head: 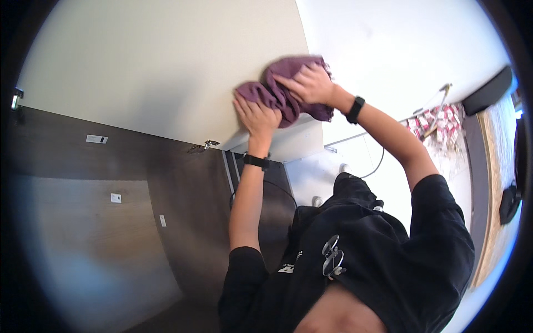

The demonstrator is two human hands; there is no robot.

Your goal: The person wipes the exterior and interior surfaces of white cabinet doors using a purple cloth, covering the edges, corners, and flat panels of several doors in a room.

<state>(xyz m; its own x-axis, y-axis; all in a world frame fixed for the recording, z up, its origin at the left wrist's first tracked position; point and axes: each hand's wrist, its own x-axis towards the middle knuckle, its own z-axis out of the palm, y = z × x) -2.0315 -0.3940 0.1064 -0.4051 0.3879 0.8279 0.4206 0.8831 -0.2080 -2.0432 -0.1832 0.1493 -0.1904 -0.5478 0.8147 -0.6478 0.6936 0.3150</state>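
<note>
A crumpled purple cloth (293, 68) lies against the pale inner face of a cabinet door (166, 50), near its edge. My left hand (259, 118) presses the cloth's lower left part, its fingers spread over the folds. Higher and to the right, my right hand (310, 85) bears on the same cloth, with the index finger stretched out and the other fingers bent. A metal hinge (211, 144) shows on the door's lower edge, left of my left forearm. Another hinge (16, 99) is at the far left.
Dark cabinet panels (187, 216) with small white labels (97, 139) fill the lower left. A black cable (378, 164) crosses near my legs. On the right, a hammer-like tool (436, 112) rests by many red-and-white packets (449, 125). Glasses (333, 258) hang from my shirt.
</note>
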